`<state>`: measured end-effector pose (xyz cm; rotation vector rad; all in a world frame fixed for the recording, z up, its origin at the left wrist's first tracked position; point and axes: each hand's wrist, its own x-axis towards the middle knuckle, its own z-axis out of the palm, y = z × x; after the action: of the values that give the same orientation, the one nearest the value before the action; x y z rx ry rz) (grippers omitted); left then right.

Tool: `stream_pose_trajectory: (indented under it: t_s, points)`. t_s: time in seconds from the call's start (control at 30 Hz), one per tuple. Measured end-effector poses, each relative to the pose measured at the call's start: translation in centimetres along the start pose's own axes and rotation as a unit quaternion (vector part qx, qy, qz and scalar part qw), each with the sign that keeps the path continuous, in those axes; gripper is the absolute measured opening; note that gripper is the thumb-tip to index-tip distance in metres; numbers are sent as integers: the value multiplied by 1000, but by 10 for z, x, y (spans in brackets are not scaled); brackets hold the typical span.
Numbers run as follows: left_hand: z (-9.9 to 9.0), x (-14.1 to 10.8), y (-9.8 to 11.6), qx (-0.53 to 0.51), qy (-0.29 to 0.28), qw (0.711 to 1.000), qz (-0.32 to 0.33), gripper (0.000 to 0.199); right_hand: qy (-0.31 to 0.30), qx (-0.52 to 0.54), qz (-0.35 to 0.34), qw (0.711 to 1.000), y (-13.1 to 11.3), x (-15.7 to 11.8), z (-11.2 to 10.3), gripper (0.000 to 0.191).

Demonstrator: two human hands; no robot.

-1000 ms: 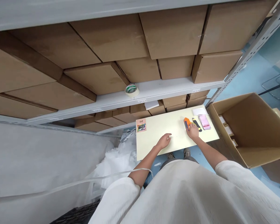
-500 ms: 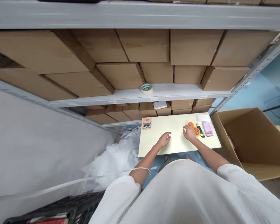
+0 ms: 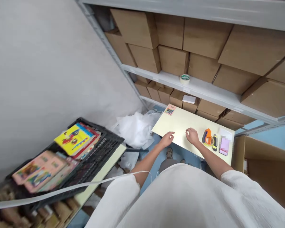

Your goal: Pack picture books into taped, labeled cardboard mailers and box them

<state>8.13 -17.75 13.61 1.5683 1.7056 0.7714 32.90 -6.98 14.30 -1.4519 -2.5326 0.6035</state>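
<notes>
Above the near edge of the pale table (image 3: 185, 122), my left hand (image 3: 167, 139) has its fingers apart and holds nothing. My right hand (image 3: 192, 136) is a short way to its right, over the tabletop, fingers loosely curled with nothing in them. To the right of that hand lie an orange tape dispenser (image 3: 207, 136), a black and yellow tool (image 3: 215, 142) and a purple item (image 3: 224, 145), partly blurred. A small pink illustrated booklet (image 3: 170, 109) lies at the table's far left corner.
Shelves (image 3: 204, 85) of cardboard boxes stand behind, with a tape roll (image 3: 185, 79). A black crate (image 3: 104, 142) at left holds a yellow book (image 3: 73, 138) and pink books (image 3: 41, 171). White sheets (image 3: 135, 128) lie on the floor. An open carton (image 3: 266, 161) stands right.
The view has turned left, bringing the crate with books into sight. My right hand is now apart from the orange dispenser, which it was beside before.
</notes>
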Motion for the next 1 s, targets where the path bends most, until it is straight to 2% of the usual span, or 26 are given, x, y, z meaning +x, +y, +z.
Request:
stream_pose_trajectory:
  t_s: [0.1, 0.23, 0.4, 0.57, 0.77, 1.0]
  points:
    - [-1, -35, -2, 0, 43, 999, -28, 39, -23, 7, -44, 999, -13, -4, 11, 28]
    - [-15, -75, -5, 11, 90, 994, -56, 38, -41, 9, -108, 993, -45, -1, 19, 27]
    - [-42, -123, -19, 1, 141, 986, -87, 39, -55, 6, -187, 981, -100, 13, 27, 27]
    - [-69, -159, -48, -7, 177, 977, -118, 41, -71, -8, -231, 970, -165, 32, 43, 26]
    - [-111, -179, -98, -30, 196, 970, -138, 40, -89, -32, -228, 969, -233, 51, 80, 25]
    - [-162, -174, -146, -60, 206, 968, -130, 41, -101, -23, -209, 972, -284, 83, 129, 24]
